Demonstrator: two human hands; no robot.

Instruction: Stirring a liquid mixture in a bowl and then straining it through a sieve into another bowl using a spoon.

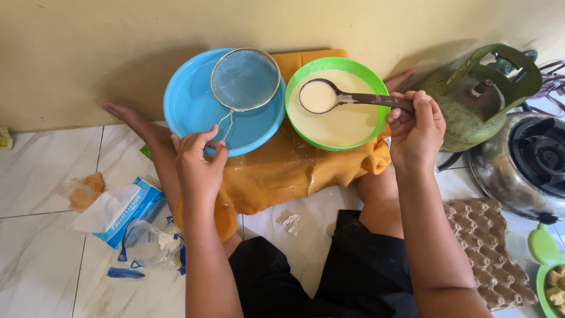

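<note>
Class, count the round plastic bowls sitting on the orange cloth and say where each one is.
2. The blue bowl lies left, under the strainer; the green bowl of pale batter lies right, touching it. None seems hidden.

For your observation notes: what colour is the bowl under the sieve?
Light blue bowl, beneath the sieve; head view.

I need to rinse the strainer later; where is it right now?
In the head view, the wire strainer rests over the blue bowl, left of the green bowl, its handle held by the left hand.
</note>
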